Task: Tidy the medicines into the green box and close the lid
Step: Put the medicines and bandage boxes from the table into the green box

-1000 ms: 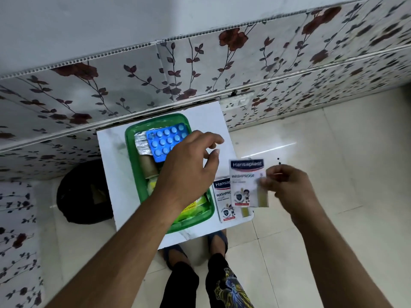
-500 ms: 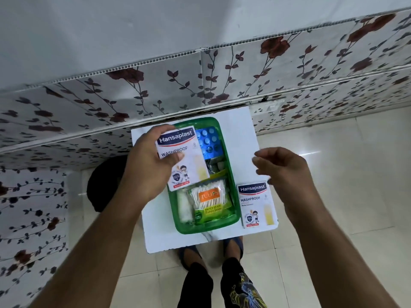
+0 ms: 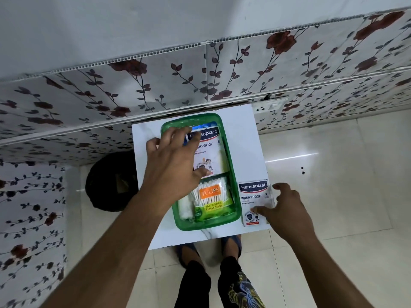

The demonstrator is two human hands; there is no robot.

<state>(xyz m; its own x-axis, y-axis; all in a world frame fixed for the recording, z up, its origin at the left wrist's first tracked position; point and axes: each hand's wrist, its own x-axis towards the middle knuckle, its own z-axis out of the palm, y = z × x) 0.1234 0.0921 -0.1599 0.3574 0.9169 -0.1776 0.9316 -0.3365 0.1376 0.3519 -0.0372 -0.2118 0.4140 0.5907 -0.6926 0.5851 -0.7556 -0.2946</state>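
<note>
The green box [image 3: 232,174] stands open on the small white table [image 3: 146,138]. Its near half holds a pack of cotton swabs [image 3: 211,196] and a white roll [image 3: 185,207]. A Hansaplast plaster pack [image 3: 211,152] lies in the far half, over a blue blister strip [image 3: 208,125] that barely shows. My left hand [image 3: 175,161] is spread over this pack, fingers at its far edge and thumb at its near edge. A second Hansaplast pack [image 3: 253,196] lies on the table right of the box. My right hand [image 3: 287,210] has its fingers apart, thumb and index tip touching that pack. I see no lid.
The table stands against a wall of flower-patterned panels with a socket [image 3: 270,106]. A black bag-like object [image 3: 111,181] sits on the floor to the left. My feet [image 3: 231,243] are under the table's near edge. Pale floor tiles stretch to the right.
My left hand carried the plaster pack from above the box's left rim down into the far half. My right hand dropped from mid-air onto the second pack on the table.
</note>
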